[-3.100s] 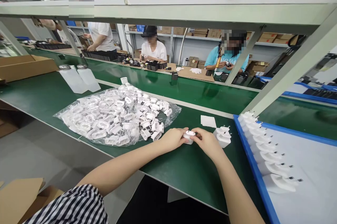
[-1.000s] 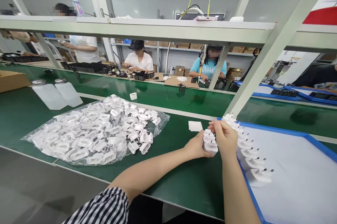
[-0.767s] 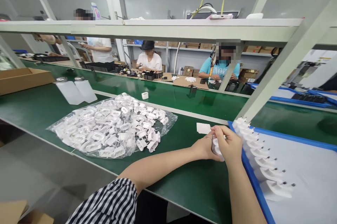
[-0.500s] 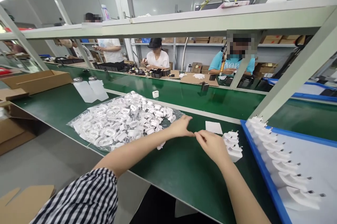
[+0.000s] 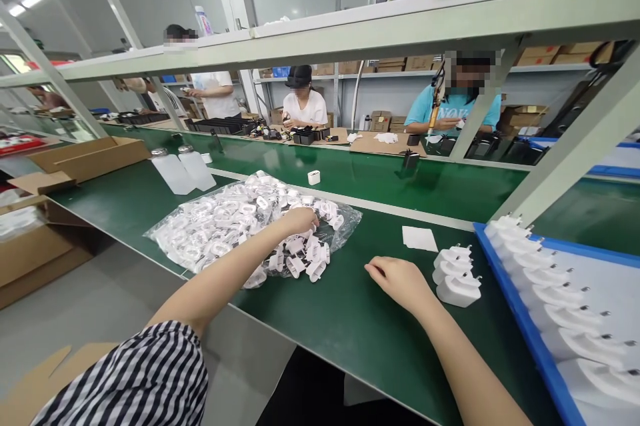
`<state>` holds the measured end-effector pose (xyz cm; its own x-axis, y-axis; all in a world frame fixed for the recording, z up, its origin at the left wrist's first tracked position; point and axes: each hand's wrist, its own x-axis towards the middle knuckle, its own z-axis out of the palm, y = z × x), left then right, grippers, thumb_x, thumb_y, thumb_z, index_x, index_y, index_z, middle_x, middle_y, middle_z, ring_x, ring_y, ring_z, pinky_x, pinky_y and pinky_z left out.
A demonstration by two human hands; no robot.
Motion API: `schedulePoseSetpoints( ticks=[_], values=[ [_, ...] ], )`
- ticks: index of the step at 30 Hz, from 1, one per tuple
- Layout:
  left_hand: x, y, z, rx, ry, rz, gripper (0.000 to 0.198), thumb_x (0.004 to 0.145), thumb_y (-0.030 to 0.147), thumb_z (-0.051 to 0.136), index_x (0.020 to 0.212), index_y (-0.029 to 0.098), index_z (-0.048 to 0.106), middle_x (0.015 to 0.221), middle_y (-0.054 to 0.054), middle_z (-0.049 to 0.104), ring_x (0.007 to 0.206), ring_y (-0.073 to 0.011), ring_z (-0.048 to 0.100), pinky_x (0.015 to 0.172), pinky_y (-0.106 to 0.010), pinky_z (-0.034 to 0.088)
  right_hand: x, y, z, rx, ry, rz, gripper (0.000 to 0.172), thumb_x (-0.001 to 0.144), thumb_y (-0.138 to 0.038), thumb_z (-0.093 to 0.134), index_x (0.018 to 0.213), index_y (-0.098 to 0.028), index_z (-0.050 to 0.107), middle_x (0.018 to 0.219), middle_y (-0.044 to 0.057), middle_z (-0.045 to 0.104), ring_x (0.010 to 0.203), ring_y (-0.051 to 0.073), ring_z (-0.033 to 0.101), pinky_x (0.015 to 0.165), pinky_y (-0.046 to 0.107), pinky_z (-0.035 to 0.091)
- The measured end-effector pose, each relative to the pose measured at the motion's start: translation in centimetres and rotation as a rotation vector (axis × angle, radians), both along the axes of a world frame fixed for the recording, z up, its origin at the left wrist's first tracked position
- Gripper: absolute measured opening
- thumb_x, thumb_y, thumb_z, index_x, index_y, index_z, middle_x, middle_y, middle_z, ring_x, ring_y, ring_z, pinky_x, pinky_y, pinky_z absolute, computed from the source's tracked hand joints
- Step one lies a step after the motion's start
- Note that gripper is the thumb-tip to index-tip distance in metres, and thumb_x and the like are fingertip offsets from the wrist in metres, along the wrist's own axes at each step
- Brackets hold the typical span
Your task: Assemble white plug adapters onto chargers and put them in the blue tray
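Observation:
My left hand (image 5: 300, 220) reaches over a pile of small white plastic housings (image 5: 220, 226), which lie on a clear plastic bag (image 5: 347, 223). Its fingers point down among the parts at the pile's right side, and their tips are hidden. My right hand (image 5: 397, 277) rests above the green bench with fingers curled and thumb against the index finger; whatever it may hold is hidden. To its right stand several white plug adapters (image 5: 457, 279) with metal pins upward. A small white sheet (image 5: 419, 238) lies just behind them.
A blue-rimmed tray (image 5: 515, 319) on the right holds a row of white plug adapters (image 5: 560, 296). Two translucent bottles (image 5: 175, 171) stand at back left near a cardboard box (image 5: 100, 161). One white part (image 5: 313, 177) sits beyond the bench's edge strip. Co-workers sit opposite, beneath an overhead shelf (image 5: 350, 33).
My left hand has moved left, away from my right hand, onto the pile of housings. My right hand stays near the same place with its fingers curled. The view has shifted slightly.

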<state>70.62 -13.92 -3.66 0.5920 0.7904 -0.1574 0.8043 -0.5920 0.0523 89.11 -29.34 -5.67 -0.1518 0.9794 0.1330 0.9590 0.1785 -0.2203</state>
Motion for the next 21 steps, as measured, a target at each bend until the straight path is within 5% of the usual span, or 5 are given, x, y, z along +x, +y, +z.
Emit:
schedulePoseSetpoints(
  ticks=[5, 11, 15, 18, 21],
  values=[
    [-0.1, -1.1, 1.1, 0.093, -0.171, 0.039, 0.024, 0.071, 0.019, 0.037, 0.085, 0.017, 0.056, 0.088, -0.005, 0.057, 0.079, -0.0184, 0.053, 0.067, -0.027, 0.04, 0.1, 0.0, 0.0, 0.009, 0.171, -0.073, 0.025, 0.075, -0.03, 0.031, 0.065, -0.022, 0.053, 0.065, 0.0, 0.059, 0.059, 0.015, 0.054, 0.049, 0.025, 0.036],
    [2.2, -4.6, 1.9, -0.239, -0.739, 0.04, 0.024, 0.07, 0.031, 0.041, 0.082, 0.015, 0.054, 0.069, -0.001, 0.06, 0.063, -0.0117, 0.055, 0.058, -0.02, 0.043, 0.0, 0.7, -0.2, -0.144, 1.059, -0.19, 0.027, 0.071, -0.039, 0.035, 0.085, -0.019, 0.047, 0.071, 0.002, 0.056, 0.048, 0.01, 0.051, 0.042, 0.022, 0.039],
    [4.5, -8.3, 1.3, -0.021, -0.682, -0.228, 0.018, 0.07, 0.026, 0.043, 0.08, 0.02, 0.058, 0.083, 0.0, 0.058, 0.078, -0.0114, 0.052, 0.071, -0.02, 0.039, 0.1, 0.8, -0.1, -0.258, 1.527, -0.194, 0.03, 0.07, -0.042, 0.039, 0.089, -0.02, 0.046, 0.078, 0.003, 0.055, 0.054, 0.01, 0.054, 0.042, 0.021, 0.04],
    [6.0, -9.8, 0.9, -0.036, -0.617, -0.42, 0.019, 0.071, 0.029, 0.043, 0.081, 0.022, 0.058, 0.085, 0.001, 0.058, 0.081, -0.0109, 0.051, 0.074, -0.019, 0.037, 0.6, 0.7, -0.2, -0.372, 1.644, -0.118, 0.021, 0.068, -0.037, 0.046, 0.079, -0.02, 0.052, 0.064, -0.001, 0.055, 0.054, 0.009, 0.053, 0.047, 0.021, 0.043],
    [7.1, -8.0, 1.2, -0.12, -0.645, -0.35, 0.023, 0.072, 0.034, 0.041, 0.08, 0.021, 0.057, 0.075, 0.003, 0.059, 0.07, -0.0091, 0.053, 0.066, -0.016, 0.039, 1.2, 0.9, -0.4, -0.357, 1.663, -0.16, 0.014, 0.065, -0.029, 0.052, 0.074, -0.019, 0.053, 0.07, 0.0, 0.056, 0.061, 0.009, 0.055, 0.054, 0.02, 0.044]
  ],
)
